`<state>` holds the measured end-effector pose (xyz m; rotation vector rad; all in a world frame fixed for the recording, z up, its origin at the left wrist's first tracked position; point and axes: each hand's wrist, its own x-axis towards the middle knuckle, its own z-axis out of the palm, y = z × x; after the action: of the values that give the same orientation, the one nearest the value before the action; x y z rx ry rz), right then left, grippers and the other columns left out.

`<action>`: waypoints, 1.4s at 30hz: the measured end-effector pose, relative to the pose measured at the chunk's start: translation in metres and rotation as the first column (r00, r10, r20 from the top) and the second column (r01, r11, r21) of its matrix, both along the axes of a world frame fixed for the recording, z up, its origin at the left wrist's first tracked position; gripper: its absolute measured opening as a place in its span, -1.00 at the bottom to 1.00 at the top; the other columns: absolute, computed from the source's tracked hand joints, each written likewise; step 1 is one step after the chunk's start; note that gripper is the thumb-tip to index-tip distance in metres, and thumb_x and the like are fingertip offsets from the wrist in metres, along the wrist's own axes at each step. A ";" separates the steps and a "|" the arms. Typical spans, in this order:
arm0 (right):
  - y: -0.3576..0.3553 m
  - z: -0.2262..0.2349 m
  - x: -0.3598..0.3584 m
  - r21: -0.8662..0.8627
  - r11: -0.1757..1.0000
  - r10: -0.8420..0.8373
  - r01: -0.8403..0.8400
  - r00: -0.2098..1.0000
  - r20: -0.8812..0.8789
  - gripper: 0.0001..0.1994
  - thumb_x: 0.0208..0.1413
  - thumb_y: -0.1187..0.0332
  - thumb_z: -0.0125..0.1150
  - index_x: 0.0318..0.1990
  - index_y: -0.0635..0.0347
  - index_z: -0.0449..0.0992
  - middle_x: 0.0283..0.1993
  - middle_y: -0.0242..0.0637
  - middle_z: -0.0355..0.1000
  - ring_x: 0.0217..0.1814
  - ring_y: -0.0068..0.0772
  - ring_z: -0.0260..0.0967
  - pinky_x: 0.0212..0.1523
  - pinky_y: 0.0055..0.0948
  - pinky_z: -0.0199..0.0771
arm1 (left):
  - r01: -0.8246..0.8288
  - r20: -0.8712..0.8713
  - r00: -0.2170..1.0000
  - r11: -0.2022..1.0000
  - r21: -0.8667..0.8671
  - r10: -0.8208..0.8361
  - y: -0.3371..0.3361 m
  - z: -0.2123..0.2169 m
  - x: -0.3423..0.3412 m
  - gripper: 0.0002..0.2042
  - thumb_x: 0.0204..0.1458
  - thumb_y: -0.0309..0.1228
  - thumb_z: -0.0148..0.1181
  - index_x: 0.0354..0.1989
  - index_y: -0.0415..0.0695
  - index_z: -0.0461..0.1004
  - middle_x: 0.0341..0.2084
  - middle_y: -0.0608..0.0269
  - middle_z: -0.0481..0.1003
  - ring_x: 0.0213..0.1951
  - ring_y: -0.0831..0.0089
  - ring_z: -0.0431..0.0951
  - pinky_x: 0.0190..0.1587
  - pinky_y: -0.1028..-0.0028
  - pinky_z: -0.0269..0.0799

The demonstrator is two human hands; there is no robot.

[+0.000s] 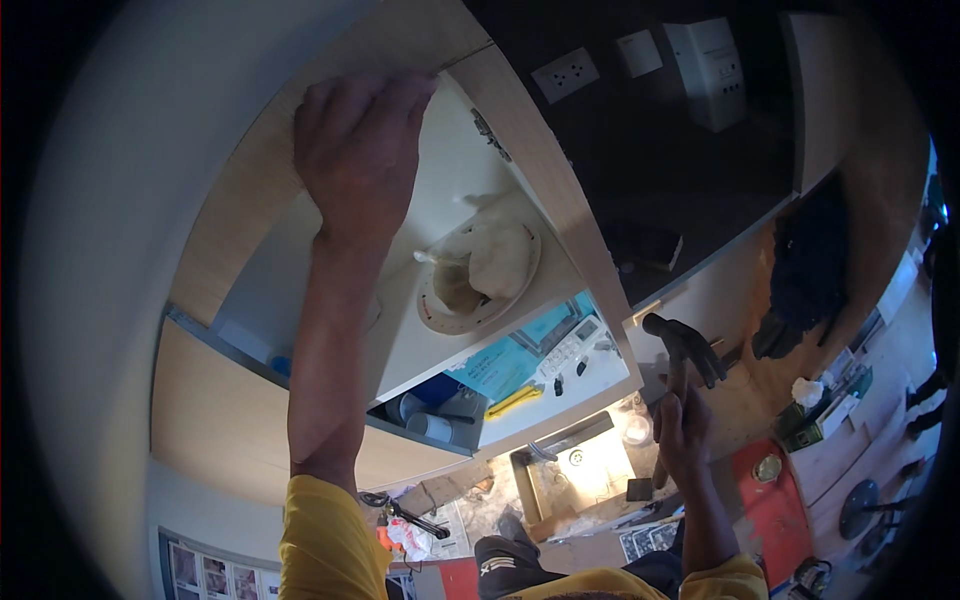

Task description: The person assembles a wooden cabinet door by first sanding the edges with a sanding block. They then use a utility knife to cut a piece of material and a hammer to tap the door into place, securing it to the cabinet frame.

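My left hand (360,150) is raised at the upper left, its fingers bent and closed against the top rail of a pale wooden cabinet frame (235,215). Its fingertips are partly hidden. Lower right, my right hand (685,430) is closed round the handle of a claw hammer (690,348), the dark head sticking up above the fist. Inside the cabinet, beyond my left forearm, an oval plate (437,315) with a crumpled pale bag (503,258) on it rests on a white shelf. A metal hinge (490,135) shows on the inner side.
The lower shelf holds a remote control (572,350), a teal package (495,365), a yellow cloth (514,402) and cups (430,427). Sockets (566,75) and a white box (708,75) are on the dark wall at right. Far below lie a lit sink (590,475) and a red surface (770,510).
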<state>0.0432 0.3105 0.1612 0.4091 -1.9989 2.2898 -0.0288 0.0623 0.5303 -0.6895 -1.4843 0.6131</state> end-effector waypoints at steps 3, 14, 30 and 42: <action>-0.004 -0.002 -0.001 -0.113 0.993 0.036 -0.036 0.999 0.004 -0.63 0.40 0.16 0.01 0.02 0.38 0.43 -0.64 -0.56 0.20 -0.66 -0.78 0.11 -0.64 -0.63 0.07 | -0.034 0.014 0.999 0.999 -0.015 0.034 0.002 -0.002 0.001 -0.80 -0.13 -0.51 0.45 -0.28 -0.04 0.67 -0.45 0.35 0.50 -0.35 0.34 0.46 -0.29 0.35 0.39; 0.013 -0.006 0.002 -0.016 1.000 -0.004 0.005 1.000 0.028 -0.67 0.37 0.14 0.06 -0.14 0.29 0.43 -0.63 -0.55 0.22 -0.65 -0.78 0.12 -0.64 -0.63 0.08 | -0.097 0.019 0.995 0.995 -0.004 0.097 0.007 -0.008 0.002 -0.79 -0.11 -0.57 0.38 -0.25 -0.05 0.65 -0.45 0.32 0.45 -0.36 0.31 0.44 -0.31 0.33 0.42; -0.003 0.126 -0.038 0.003 0.994 0.099 -0.106 0.921 -0.376 -0.70 0.34 0.26 0.07 0.01 0.35 0.43 -0.56 -0.14 0.36 -0.62 -0.31 0.31 -0.55 -0.31 0.28 | -0.157 -0.100 0.983 0.987 -0.046 0.152 0.010 -0.010 -0.003 -0.79 -0.16 -0.56 0.25 -0.32 -0.02 0.61 -0.41 0.39 0.42 -0.39 0.34 0.43 -0.40 0.39 0.46; -0.034 0.206 -0.079 -0.161 0.987 -0.057 -0.025 0.874 -0.483 -0.73 0.36 0.24 0.07 -0.17 0.34 0.42 -0.54 -0.07 0.43 -0.56 -0.23 0.46 -0.48 -0.36 0.39 | -0.206 0.010 0.978 0.978 -0.024 0.207 0.017 -0.010 0.007 -0.74 -0.22 -0.54 0.19 -0.27 -0.11 0.60 -0.42 0.25 0.40 -0.34 0.24 0.45 -0.36 0.34 0.46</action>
<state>-0.0356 0.2763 0.3673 0.8516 -1.5497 2.0473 -0.0220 0.0794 0.5206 -0.5607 -1.5747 0.7862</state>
